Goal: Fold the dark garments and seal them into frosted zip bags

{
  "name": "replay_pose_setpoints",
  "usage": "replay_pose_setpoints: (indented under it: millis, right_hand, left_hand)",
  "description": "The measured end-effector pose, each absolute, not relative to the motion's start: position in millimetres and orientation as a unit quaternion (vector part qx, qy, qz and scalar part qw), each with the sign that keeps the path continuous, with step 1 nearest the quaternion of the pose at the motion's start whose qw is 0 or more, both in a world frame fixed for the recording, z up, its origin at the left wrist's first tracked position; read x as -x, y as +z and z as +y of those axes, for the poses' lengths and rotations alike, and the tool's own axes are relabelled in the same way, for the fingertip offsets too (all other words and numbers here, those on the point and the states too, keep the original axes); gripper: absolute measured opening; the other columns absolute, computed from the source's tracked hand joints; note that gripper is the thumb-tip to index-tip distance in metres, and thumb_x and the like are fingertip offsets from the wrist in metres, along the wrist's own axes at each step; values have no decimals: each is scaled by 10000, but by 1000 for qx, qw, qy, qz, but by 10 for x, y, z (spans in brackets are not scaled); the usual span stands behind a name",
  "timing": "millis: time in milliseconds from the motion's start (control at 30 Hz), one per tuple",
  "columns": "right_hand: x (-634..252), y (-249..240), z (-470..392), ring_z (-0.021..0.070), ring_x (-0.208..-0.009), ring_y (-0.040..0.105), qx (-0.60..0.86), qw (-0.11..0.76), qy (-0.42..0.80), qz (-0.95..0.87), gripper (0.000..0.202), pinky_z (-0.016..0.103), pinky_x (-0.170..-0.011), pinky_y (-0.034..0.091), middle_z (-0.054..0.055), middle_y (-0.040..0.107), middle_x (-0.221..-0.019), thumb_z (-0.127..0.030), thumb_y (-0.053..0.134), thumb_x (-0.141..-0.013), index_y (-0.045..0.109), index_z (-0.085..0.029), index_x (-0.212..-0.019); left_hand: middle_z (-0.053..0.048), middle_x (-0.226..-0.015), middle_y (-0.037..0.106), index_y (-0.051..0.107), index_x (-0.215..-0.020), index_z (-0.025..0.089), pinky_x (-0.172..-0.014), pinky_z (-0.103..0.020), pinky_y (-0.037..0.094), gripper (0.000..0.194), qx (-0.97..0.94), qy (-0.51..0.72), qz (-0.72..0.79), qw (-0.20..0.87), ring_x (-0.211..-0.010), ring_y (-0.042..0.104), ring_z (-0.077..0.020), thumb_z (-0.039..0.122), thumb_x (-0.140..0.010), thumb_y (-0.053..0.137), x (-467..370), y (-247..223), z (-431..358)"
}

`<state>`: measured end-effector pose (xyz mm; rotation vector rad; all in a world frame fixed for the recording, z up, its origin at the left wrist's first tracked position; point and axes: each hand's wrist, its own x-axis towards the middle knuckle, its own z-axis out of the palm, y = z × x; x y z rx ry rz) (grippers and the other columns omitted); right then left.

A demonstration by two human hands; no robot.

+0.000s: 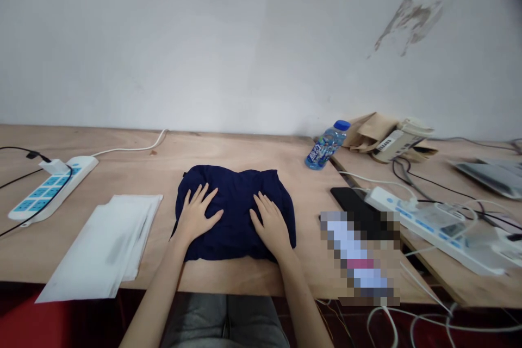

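A dark navy folded cloth [235, 212], perhaps a garment, lies on the wooden table in front of me. On its left part rests my left hand [198, 215], palm down with fingers spread and the thumb pointing inward. My right hand [269, 221] lies flat on the right part, its fingers slightly apart. Neither hand grips the fabric. Between the hands, the middle of the cloth is uncovered and slightly creased.
Left are a stack of white papers [106, 244] overhanging the front edge and a power strip [53, 187]. Right stand a blue-capped bottle [326, 147] and a paper cup [402, 140]. A black phone-like object [354, 204], a blurred patch [359, 258] and another power strip [436, 231] with cables lie nearer.
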<state>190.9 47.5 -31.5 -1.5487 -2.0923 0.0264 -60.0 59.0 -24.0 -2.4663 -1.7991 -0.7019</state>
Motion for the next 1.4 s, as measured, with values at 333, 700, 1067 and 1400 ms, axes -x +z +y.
replay_pose_setpoints:
  millis: [333, 700, 1067, 1400]
  right_hand:
    - [-1920, -349, 492, 275, -1365, 425, 569, 263, -13, -779, 505, 470, -1109, 380, 139, 485, -1449, -373, 347, -986, 497, -112, -1392]
    - [-1919, -343, 485, 280, -1361, 430, 570, 264, -12, -778, 512, 478, -1106, 385, 139, 486, -1448, -382, 339, -988, 495, -112, -1394]
    - [-1914, -338, 482, 280, -1363, 427, 570, 259, -11, -779, 513, 471, -1111, 380, 142, 481, -1452, -379, 341, -990, 496, -99, -1391]
    - [-1917, -343, 483, 274, -1369, 419, 569, 267, -6, -777, 509, 479, -1110, 377, 132, 485, -1452, -385, 351, -985, 476, -138, -1412]
  left_hand:
    - [-66, -1555, 333, 378, -1463, 303, -1166, -551, 213, 649, 788, -225, -573, 11, -1434, 302, -299, 528, -873, 526, 605, -250, 597]
    - [-71, -1556, 329, 373, -1466, 299, -1165, -554, 211, 653, 788, -228, -571, 6, -1434, 302, -300, 521, -873, 529, 605, -254, 599]
    - [-76, -1555, 331, 372, -1466, 298, -1165, -556, 208, 651, 787, -226, -574, 8, -1437, 298, -292, 527, -875, 523, 603, -252, 590]
    - [-77, -1550, 341, 380, -1462, 300, -1161, -560, 215, 651, 787, -226, -574, 2, -1433, 304, -300, 522, -870, 533, 602, -247, 598]
